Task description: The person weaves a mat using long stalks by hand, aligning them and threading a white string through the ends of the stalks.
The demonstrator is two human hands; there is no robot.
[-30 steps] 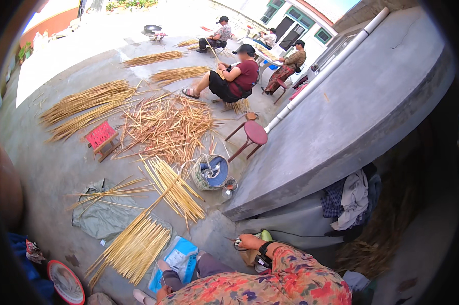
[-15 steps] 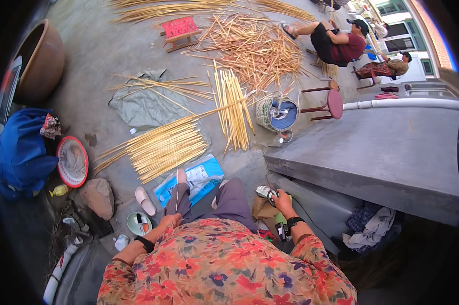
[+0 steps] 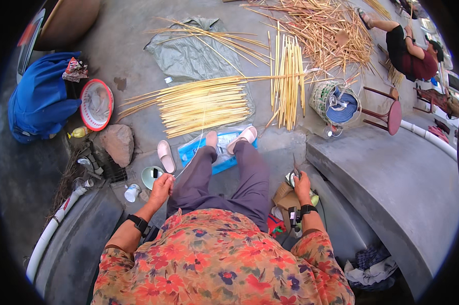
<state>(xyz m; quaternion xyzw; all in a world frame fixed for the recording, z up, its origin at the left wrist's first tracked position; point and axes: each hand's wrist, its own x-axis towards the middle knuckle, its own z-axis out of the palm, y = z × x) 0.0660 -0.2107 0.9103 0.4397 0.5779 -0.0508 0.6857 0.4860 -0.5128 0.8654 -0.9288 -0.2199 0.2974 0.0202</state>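
My left hand [image 3: 162, 188] is closed on a thin white string [image 3: 193, 157], beside my left knee. From there the string runs taut up to a mat of pale straight stalks [image 3: 204, 107] laid side by side on the ground. Out to the right, my right hand [image 3: 302, 186] grips dark scissors [image 3: 296, 172], whose blades point away from me; the fingers cover most of the handles. Under that hand lies a cardboard box [image 3: 285, 197]. A green bowl [image 3: 149, 176] with small items in it stands next to my left hand.
A second bundle of stalks [image 3: 289, 86] lies right of the mat, beside a woven basket [image 3: 318, 97] and a stool [image 3: 393, 118]. Behind is a heap of loose stalks [image 3: 326, 38]. A concrete ledge [image 3: 372, 168] borders my right. A seated person [image 3: 417, 56] is at far right.
My left hand has moved forward and away from my body, still holding the string. The right hand, with the scissors, has moved forward slightly. The whole view has swung, shifting the scene rightward.
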